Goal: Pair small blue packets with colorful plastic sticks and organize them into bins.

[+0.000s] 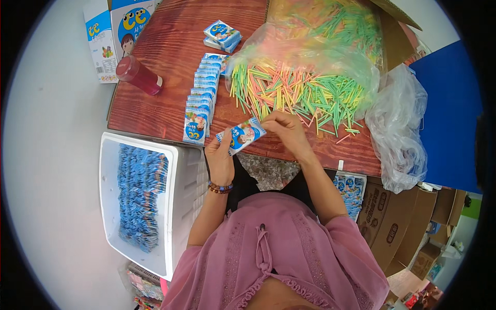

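My left hand (220, 160) grips a small blue-and-white packet (242, 136) by its left end, just in front of the table's near edge. At the packet's right end, the thumb and fingers of my right hand (290, 133) are pinched together on its upper corner; whether a thin stick is also between them, I cannot tell. Left of my hands, a row of overlapping matching packets (196, 121) runs away from me. Beyond my right hand, many thin pink, yellow and green sticks (310, 93) spill from a clear plastic bag (336, 51) onto the table.
A few packets (222, 35) are stacked on the wooden table (175, 31). A jar of reddish content (139, 76) stands at the left. Left below is a white bin (175, 206) of packets. Crumpled plastic (398, 129) hangs at the right edge, above cardboard boxes (395, 222).
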`<act>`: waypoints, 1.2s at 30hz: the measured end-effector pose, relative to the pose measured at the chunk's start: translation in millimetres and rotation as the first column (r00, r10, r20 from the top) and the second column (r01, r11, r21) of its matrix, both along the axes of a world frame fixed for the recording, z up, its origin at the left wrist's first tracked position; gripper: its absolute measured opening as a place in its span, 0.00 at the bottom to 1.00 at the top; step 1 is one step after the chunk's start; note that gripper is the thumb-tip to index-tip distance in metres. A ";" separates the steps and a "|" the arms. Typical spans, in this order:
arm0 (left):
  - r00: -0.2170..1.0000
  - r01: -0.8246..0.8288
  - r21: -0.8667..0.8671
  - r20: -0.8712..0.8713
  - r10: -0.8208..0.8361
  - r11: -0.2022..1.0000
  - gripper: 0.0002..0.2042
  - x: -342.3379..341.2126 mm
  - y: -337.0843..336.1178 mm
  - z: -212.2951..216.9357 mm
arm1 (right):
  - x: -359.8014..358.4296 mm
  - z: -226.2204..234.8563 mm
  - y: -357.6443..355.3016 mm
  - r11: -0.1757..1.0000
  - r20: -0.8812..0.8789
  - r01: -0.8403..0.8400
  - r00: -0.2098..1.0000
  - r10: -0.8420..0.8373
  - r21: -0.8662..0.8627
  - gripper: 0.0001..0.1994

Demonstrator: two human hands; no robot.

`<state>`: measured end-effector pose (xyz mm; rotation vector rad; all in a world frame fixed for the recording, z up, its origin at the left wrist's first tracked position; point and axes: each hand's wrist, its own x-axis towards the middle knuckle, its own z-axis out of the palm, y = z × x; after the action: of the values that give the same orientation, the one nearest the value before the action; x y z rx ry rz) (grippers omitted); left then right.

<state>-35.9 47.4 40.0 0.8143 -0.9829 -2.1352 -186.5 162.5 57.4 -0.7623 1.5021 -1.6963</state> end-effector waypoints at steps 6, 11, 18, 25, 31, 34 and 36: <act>0.998 0.015 0.069 -0.058 -0.011 0.998 0.10 -2.4 -1.5 4.8 | -5.5 5.8 5.1 0.984 -0.277 -0.105 0.959 0.062 -0.145 0.12; 0.999 0.040 0.074 -0.039 -0.037 0.996 0.11 -2.7 0.0 0.1 | 6.1 7.1 0.0 0.990 -0.344 -0.069 0.939 0.023 -0.122 0.14; 0.997 0.063 0.087 -0.055 -0.059 0.994 0.11 -2.1 -1.9 0.2 | 2.5 6.1 0.5 0.984 -0.409 -0.157 0.906 0.112 -0.079 0.12; 0.994 0.108 0.043 -0.008 -0.108 0.993 0.11 -6.0 3.3 -4.8 | -2.6 -1.1 -5.8 0.963 -0.597 -0.266 0.780 0.187 -0.046 0.14; 0.999 -0.031 -0.032 0.031 0.032 0.999 0.12 -10.8 -0.1 -4.3 | -11.8 6.9 -6.7 0.938 -0.305 -0.347 0.895 0.327 -0.011 0.13; 0.994 0.013 -0.159 0.111 0.005 0.987 0.11 -0.9 -9.2 -24.9 | -45.5 5.8 -18.7 0.995 -0.131 -0.070 0.988 0.079 0.076 0.11; 0.993 0.026 -0.195 0.115 -0.003 0.980 0.11 1.8 -5.1 -27.5 | -70.5 -1.6 -38.3 0.965 -0.437 0.084 0.899 0.033 0.247 0.11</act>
<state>-34.1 42.3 12.5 0.8401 -1.2405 -1.9826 -257.0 124.2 55.8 -1.0307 2.0038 -1.3570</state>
